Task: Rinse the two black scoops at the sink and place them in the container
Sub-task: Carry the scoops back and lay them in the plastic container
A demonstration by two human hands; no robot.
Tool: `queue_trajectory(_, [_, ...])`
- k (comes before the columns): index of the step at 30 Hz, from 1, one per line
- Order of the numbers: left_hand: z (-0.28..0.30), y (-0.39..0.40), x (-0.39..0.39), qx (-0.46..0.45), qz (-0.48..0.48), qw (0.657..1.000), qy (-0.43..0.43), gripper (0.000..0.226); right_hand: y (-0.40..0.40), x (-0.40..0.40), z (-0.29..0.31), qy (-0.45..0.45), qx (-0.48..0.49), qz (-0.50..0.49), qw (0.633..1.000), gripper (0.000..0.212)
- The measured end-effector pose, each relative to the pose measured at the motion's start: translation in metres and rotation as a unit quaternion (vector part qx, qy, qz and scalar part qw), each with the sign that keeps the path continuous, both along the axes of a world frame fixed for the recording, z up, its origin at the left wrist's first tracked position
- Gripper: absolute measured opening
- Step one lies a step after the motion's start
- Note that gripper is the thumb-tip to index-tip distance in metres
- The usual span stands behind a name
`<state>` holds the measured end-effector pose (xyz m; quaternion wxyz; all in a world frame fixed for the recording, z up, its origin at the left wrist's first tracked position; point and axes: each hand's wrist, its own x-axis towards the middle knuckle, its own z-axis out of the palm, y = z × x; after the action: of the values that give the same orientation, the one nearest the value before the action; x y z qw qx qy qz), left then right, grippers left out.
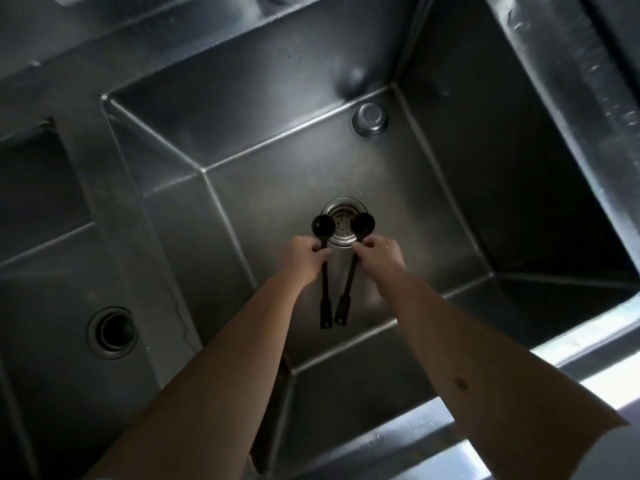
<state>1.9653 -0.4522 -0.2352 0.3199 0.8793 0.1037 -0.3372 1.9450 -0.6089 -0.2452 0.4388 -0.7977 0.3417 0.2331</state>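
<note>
In the deep stainless steel sink basin [450, 188], the left hand [300, 258] pinches one black long-handled plastic scoop [325, 271] and the right hand [381, 252] another [349, 275], fingers closed near the bowls, which point to 12 o'clock over the round drain strainer [342, 221], handles hanging toward 6 o'clock.

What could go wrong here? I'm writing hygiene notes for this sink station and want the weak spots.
1. Each hand, left hand and right hand, pinches its black scoop (left scoop, right scoop) high on the handle, near the bowl; a wet handle could slip and drop toward the drain strainer below.
2. No running water is visible, so the scoops may go unrinsed.
3. No container is in view, so they might drip on the way there.
</note>
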Motion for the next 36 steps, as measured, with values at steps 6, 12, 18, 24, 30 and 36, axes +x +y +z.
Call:
queue_trajectory(6, [0.096,0.026,-0.001,-0.165,0.164,0.971,-0.047,0.016,0.007,0.002,0.099,-0.105,0.181,-0.100,0.973,0.025])
queue_trajectory(12, [0.193,0.072,-0.043,-0.222,0.148,0.961,-0.076,0.024,0.030,-0.044,0.196,-0.158,0.256,-0.061,0.952,0.019])
queue_trajectory(18, [0.244,0.122,-0.109,-0.271,0.082,0.955,-0.088,0.011,0.076,-0.122,0.257,-0.189,0.285,-0.023,0.939,0.017])
queue_trajectory(24, [0.283,0.165,-0.179,-0.305,-0.003,0.948,-0.086,0.014,0.131,-0.219,0.288,-0.231,0.324,-0.063,0.915,0.020])
queue_trajectory(30, [0.318,0.175,-0.243,-0.321,-0.076,0.942,-0.068,0.015,0.158,-0.311,0.300,-0.278,0.334,-0.134,0.891,0.033])
queue_trajectory(36, [0.339,0.130,-0.311,-0.337,-0.192,0.921,-0.032,0.018,0.142,-0.414,0.324,-0.347,0.320,-0.269,0.840,0.026])
